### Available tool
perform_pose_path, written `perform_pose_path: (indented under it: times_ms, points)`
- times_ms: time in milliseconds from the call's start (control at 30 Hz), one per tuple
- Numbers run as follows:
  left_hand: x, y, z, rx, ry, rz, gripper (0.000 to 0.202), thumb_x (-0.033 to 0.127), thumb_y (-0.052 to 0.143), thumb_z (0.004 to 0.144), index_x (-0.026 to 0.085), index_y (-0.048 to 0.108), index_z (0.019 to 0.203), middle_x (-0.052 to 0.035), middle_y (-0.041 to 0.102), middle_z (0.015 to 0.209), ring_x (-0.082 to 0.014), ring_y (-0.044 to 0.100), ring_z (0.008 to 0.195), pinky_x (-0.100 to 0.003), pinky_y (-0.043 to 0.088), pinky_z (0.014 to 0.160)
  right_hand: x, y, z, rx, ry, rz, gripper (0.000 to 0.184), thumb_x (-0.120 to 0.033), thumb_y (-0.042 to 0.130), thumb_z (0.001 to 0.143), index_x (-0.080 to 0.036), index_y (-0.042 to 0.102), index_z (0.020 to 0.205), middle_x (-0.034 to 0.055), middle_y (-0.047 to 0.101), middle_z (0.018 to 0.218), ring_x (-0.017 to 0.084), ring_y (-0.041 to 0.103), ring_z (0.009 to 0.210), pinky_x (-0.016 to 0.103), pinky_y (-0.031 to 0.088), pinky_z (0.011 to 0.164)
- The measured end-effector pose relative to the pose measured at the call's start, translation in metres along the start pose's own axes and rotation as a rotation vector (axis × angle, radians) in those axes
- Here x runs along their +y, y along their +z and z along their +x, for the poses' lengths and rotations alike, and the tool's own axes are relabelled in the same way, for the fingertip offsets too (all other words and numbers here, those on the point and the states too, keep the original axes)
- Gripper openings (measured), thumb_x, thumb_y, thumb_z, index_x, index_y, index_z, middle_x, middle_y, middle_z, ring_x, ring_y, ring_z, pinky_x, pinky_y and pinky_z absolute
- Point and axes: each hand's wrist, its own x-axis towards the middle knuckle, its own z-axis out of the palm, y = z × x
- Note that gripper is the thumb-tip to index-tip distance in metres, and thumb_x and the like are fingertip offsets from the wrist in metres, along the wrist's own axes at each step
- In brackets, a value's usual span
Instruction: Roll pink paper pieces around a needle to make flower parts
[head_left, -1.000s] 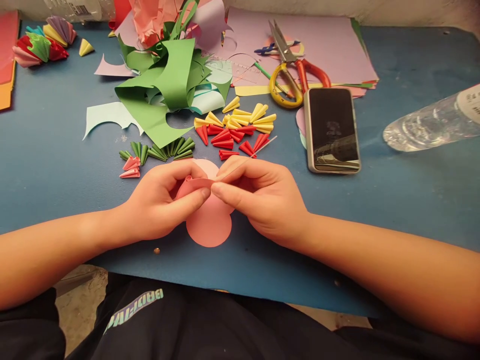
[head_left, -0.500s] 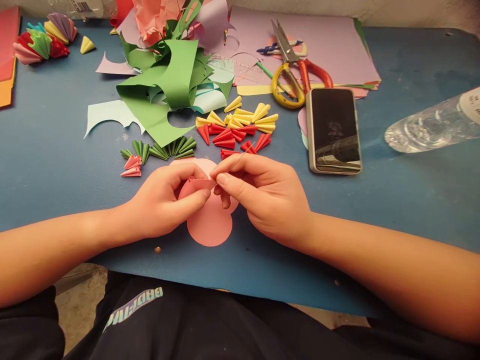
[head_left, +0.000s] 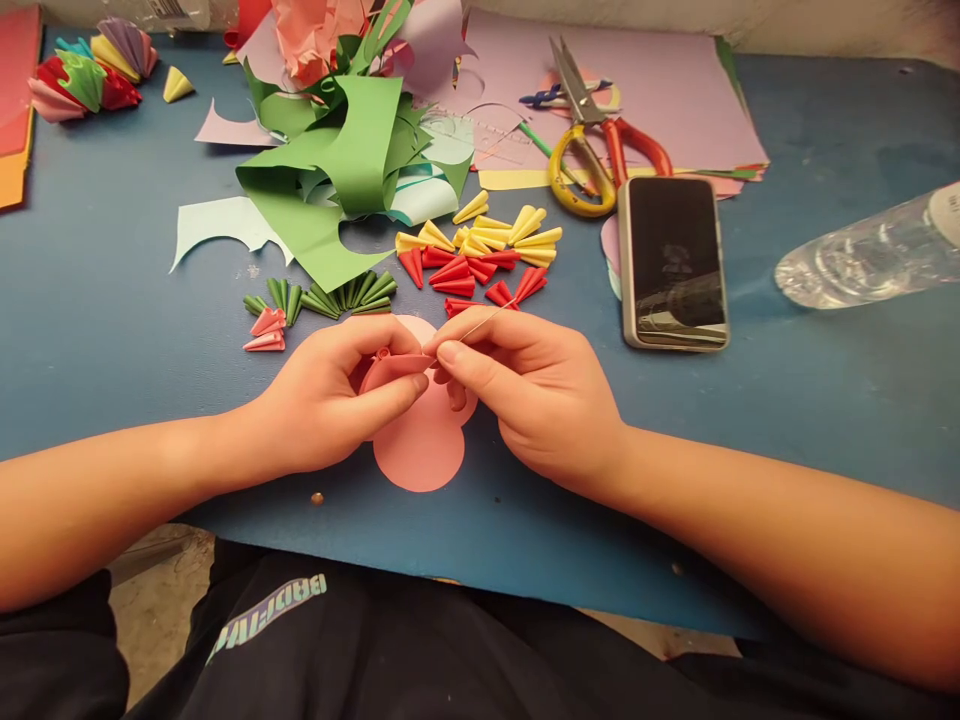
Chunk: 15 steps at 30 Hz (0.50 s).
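My left hand (head_left: 337, 392) pinches a pink paper piece (head_left: 396, 367) between thumb and fingers; one end of it curls into a small roll. Closed on a thin needle-like stick (head_left: 486, 320), my right hand (head_left: 536, 395) meets the paper's pointed edge with its fingertips. The stick slants up to the right above the knuckles, and its lower end is hidden by the fingers. Under both hands lie pink paper circles (head_left: 418, 452), partly covered. Just beyond are small rolled paper cones: green cones (head_left: 349, 294), pink cones (head_left: 267, 330), red cones (head_left: 453, 275) and yellow cones (head_left: 480, 238).
Green paper scraps (head_left: 330, 170) pile up at the back. Scissors (head_left: 585, 130) rest on lilac sheets (head_left: 660, 90), beside a phone (head_left: 673, 265). A clear bottle (head_left: 862, 255) lies at the right. Folded colored paper pieces (head_left: 86, 80) sit at the far left of the blue table (head_left: 135, 350).
The stick in my right hand now slants lower. The pink paper has shifted slightly right with my fingertips, and its curled end shows more clearly. The whole view has moved a little.
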Motion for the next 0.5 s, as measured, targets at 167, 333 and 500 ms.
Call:
perform_pose_path:
  times_ms: [167,333,500]
  points:
    - [0.0018,-0.0015,0.0008,0.000,-0.045,-0.038,0.010,0.024,0.069,0.089,0.017,0.067,0.082,0.0013,0.064,0.075,-0.0124,0.055,0.069,-0.024,0.045,0.064,0.0025,-0.0001,-0.0009,-0.007,0.003,0.000,0.016,-0.034,0.077,0.099,-0.018,0.075,0.097,0.0008,0.071,0.082,0.011,0.065,0.063,0.026,0.056,0.058]
    - [0.0036,-0.0027,0.0015,0.013,-0.069,-0.076,0.013,0.025,0.068,0.089,0.017,0.068,0.079,0.0018,0.062,0.071,-0.0117,0.052,0.066,-0.024,0.042,0.061,0.0035,-0.0006,-0.0005,-0.029,0.064,0.018,0.027,-0.043,0.086,0.092,-0.019,0.073,0.093,0.0001,0.071,0.079,0.012,0.064,0.061,0.027,0.056,0.056]
    - [0.0018,-0.0028,0.0013,0.012,-0.075,-0.091,0.019,0.030,0.071,0.091,0.017,0.069,0.078,0.0005,0.062,0.072,-0.0122,0.053,0.068,-0.024,0.043,0.061,0.0033,0.0001,-0.0013,-0.032,0.013,-0.009,0.024,-0.038,0.090,0.087,-0.019,0.077,0.094,0.0033,0.077,0.089,0.014,0.067,0.071,0.028,0.058,0.061]
